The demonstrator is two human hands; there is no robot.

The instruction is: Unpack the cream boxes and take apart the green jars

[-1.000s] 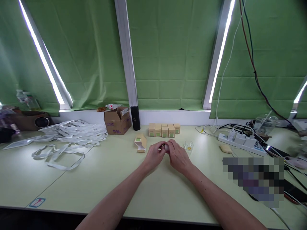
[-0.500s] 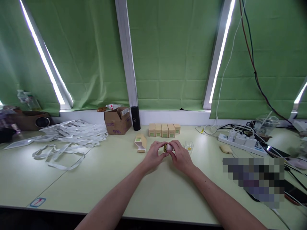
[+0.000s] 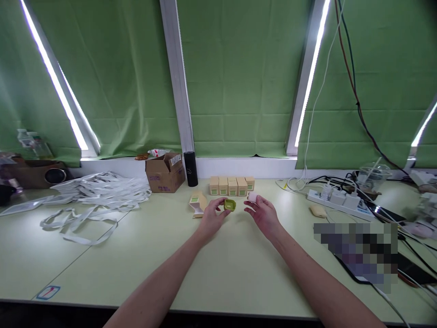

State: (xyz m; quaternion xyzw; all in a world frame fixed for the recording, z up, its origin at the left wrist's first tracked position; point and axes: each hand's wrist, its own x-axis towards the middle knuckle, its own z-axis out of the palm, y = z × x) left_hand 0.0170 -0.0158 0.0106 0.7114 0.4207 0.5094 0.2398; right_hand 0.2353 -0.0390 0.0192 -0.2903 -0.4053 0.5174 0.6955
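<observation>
My left hand (image 3: 212, 217) pinches a small olive-green square case (image 3: 230, 205) by its left side, with its hollow inside facing me. In my right hand (image 3: 264, 216) is a small pale pinkish-white rounded piece (image 3: 252, 197), gripped between thumb and fingers a short way right of the case. The two pieces are apart, both held above the table. Close behind my left hand lies an opened kraft paper box (image 3: 198, 203) with a green label. Several closed small kraft boxes (image 3: 232, 186) stand in a row farther back.
A brown cardboard carton (image 3: 165, 174) and a black cylinder (image 3: 190, 169) stand by the wall. White straps (image 3: 102, 187) are heaped at left. To the right are a power strip (image 3: 337, 204), tangled cables, a beige rounded object (image 3: 317, 211) and a blurred-out device.
The green case and the pale piece, together between both hands before, are now separated. My right hand has moved right with the pale piece, and the clear container near it is now hidden.
</observation>
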